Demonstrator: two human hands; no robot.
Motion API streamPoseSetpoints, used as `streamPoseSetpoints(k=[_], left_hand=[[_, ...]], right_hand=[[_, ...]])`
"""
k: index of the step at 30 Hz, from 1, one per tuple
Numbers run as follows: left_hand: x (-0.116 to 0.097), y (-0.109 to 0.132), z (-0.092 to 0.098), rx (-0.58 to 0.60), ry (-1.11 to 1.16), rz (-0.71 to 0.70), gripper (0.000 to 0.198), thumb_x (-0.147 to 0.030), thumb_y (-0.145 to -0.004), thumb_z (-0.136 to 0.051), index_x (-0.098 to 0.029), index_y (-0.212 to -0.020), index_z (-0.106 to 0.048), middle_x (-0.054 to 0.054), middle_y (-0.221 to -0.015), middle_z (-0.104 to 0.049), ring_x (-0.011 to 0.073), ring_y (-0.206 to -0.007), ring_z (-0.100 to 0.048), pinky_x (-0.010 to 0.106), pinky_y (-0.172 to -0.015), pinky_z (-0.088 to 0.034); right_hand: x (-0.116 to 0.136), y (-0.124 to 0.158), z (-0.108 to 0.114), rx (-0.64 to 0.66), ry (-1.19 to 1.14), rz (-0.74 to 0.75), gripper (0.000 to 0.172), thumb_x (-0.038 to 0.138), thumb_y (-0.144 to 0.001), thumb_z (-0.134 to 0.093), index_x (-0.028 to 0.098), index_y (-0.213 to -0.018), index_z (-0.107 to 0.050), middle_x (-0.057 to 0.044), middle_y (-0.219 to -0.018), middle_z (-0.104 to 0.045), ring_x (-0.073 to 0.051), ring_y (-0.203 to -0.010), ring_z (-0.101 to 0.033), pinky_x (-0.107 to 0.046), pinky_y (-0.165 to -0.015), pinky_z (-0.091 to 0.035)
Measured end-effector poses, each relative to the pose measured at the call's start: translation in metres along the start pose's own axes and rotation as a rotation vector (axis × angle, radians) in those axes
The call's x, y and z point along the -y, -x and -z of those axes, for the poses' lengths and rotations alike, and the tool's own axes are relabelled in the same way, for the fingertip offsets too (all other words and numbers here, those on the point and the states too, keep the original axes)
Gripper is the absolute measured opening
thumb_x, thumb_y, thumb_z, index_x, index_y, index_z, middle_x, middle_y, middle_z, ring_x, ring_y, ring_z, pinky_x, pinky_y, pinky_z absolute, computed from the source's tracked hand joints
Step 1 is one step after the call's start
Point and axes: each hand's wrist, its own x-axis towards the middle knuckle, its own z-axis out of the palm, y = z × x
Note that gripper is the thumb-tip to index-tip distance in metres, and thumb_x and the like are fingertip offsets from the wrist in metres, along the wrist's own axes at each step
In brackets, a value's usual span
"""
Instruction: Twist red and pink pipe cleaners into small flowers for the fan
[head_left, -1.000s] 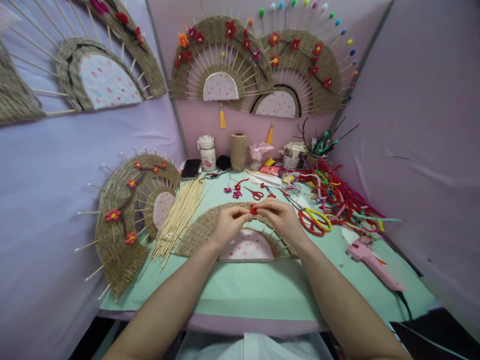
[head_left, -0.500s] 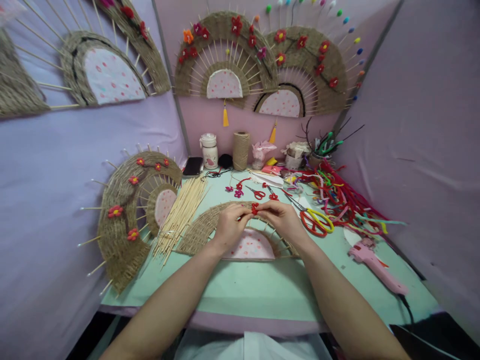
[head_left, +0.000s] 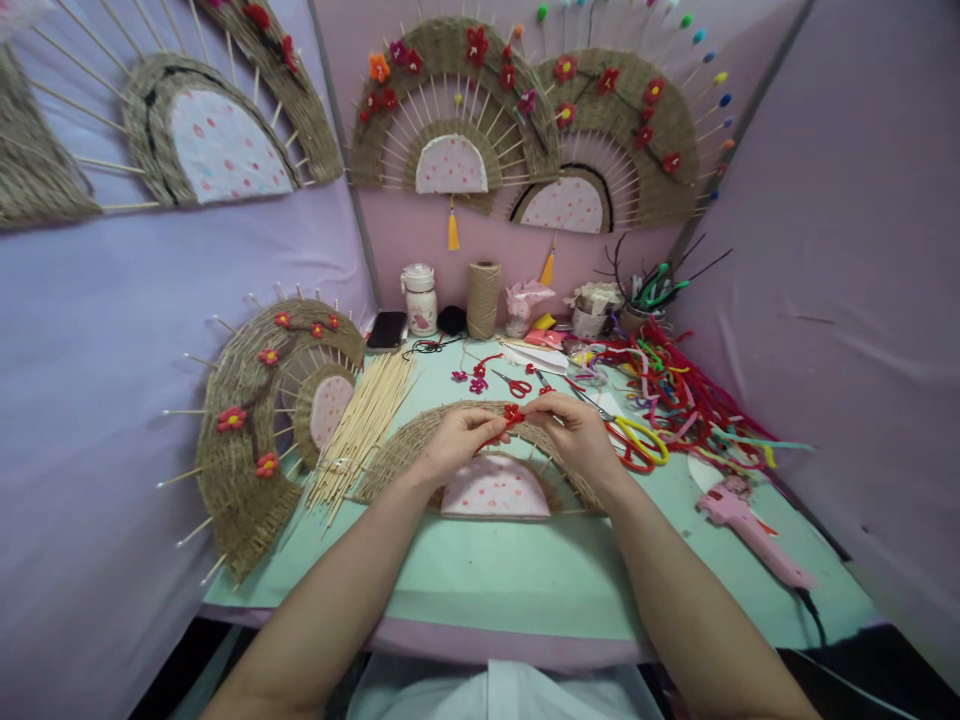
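Observation:
Between my two hands is a small red pipe-cleaner flower [head_left: 513,414]. My left hand [head_left: 466,440] pinches it from the left, low on its red stem. Fingertips of my right hand [head_left: 571,430] close on its right side. Both hands hover over a half-round woven twine fan [head_left: 397,450] lying on the table, with a pink spotted half-circle [head_left: 496,488] at its centre. Just beyond the hands lie red-handled scissors [head_left: 516,386] and a few finished red and purple flowers [head_left: 478,380].
Thin bamboo sticks [head_left: 364,425] lie left, beside another flowered fan [head_left: 255,430]. At right are yellow-and-red scissors [head_left: 637,440], a heap of pipe cleaners [head_left: 667,380] and a pink glue gun [head_left: 754,530] with a cord. A twine spool [head_left: 483,300] and white bottle [head_left: 418,300] stand behind.
My right hand has shifted slightly up and right, its fingers now higher on the red flower. My left hand has turned a little, showing more of the red stem.

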Motion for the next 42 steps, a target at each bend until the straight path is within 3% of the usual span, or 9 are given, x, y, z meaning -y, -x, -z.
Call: streamPoseSetpoints(k=[6, 12, 20, 29, 37, 42], left_hand=[[-0.001, 0.001, 0.002, 0.144, 0.354, 0.189, 0.024, -0.035, -0.065, -0.073, -0.013, -0.070, -0.067, 0.002, -0.065, -0.061, 0.0078, -0.060, -0.051, 0.023, -0.062, -0.038], [0.000, 0.001, 0.007, 0.250, 0.459, 0.332, 0.021, -0.027, -0.060, -0.078, -0.011, -0.068, -0.065, 0.002, -0.065, -0.060, 0.0077, -0.057, -0.051, 0.022, -0.055, -0.038], [0.010, -0.002, 0.017, 0.455, 0.620, 0.477, 0.026, -0.024, -0.063, -0.077, -0.009, -0.081, -0.066, 0.004, -0.069, -0.061, 0.0093, -0.064, -0.057, 0.023, -0.065, -0.042], [0.008, -0.001, 0.013, 0.409, 0.570, 0.394, 0.020, -0.024, -0.060, -0.078, -0.011, -0.068, -0.066, 0.001, -0.062, -0.059, 0.0090, -0.056, -0.054, 0.025, -0.062, -0.042], [0.002, 0.000, 0.010, 0.250, 0.205, 0.234, 0.027, -0.036, -0.063, -0.072, -0.012, -0.075, -0.067, 0.001, -0.060, -0.057, 0.0059, -0.047, -0.044, 0.020, -0.044, -0.027], [-0.007, 0.006, 0.001, 0.131, 0.005, 0.040, 0.025, -0.038, -0.071, -0.063, -0.014, -0.075, -0.067, -0.001, -0.062, -0.056, 0.0064, -0.050, -0.043, 0.020, -0.047, -0.031]], right_hand=[[0.003, 0.001, -0.001, 0.066, -0.043, 0.087, 0.013, 0.027, -0.083, -0.057, 0.024, -0.081, -0.069, -0.004, -0.080, -0.068, -0.018, -0.075, -0.062, -0.031, -0.071, -0.048], [0.007, 0.001, -0.001, 0.134, -0.054, 0.102, 0.013, 0.026, -0.084, -0.056, 0.023, -0.080, -0.068, -0.004, -0.079, -0.067, -0.017, -0.075, -0.062, -0.030, -0.071, -0.048], [0.008, 0.002, -0.002, 0.188, -0.102, 0.176, 0.014, 0.022, -0.086, -0.055, 0.021, -0.081, -0.068, -0.005, -0.078, -0.066, -0.015, -0.074, -0.061, -0.027, -0.070, -0.048], [0.009, 0.002, 0.000, 0.183, -0.088, 0.157, 0.012, 0.023, -0.084, -0.057, 0.021, -0.080, -0.068, -0.005, -0.078, -0.067, -0.015, -0.074, -0.062, -0.028, -0.070, -0.049], [0.005, 0.002, -0.002, 0.141, -0.029, 0.127, 0.009, 0.020, -0.082, -0.060, 0.020, -0.079, -0.069, -0.004, -0.077, -0.068, -0.015, -0.073, -0.062, -0.027, -0.070, -0.049], [-0.001, 0.001, -0.002, 0.119, 0.000, 0.089, 0.009, 0.021, -0.082, -0.059, 0.021, -0.079, -0.068, -0.004, -0.078, -0.068, -0.016, -0.074, -0.062, -0.028, -0.070, -0.049]])
